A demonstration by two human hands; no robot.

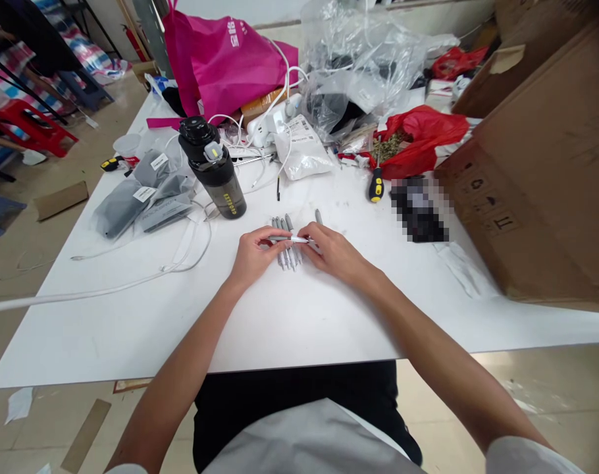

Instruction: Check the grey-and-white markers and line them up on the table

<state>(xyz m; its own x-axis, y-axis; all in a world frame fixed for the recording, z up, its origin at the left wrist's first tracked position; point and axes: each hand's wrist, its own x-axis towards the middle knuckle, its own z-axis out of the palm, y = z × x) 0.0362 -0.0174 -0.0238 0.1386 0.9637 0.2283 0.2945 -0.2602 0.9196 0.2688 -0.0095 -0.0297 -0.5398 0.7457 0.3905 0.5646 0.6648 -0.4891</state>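
Between my two hands a grey and white pen (pixel 295 239) is held level, a little above the white table (pixel 299 316). My left hand (pixel 259 255) pinches its grey end between thumb and fingers. The fingers of my right hand (pixel 335 251) close round the other end, near the tip. Below and behind the held pen, several similar pens (pixel 288 260) lie side by side, partly hidden by it. One more grey pen (pixel 318 216) shows just beyond my right hand, its lower part hidden by the fingers.
A black bottle (pixel 215 171), grey packages (pixel 126 201) and white cables stand or lie at the left. Behind are a pink bag (pixel 230 59), a white packet (pixel 304 148) and a screwdriver (pixel 376 184). A large cardboard box (pixel 541 171) fills the right. A person is partly visible far left.
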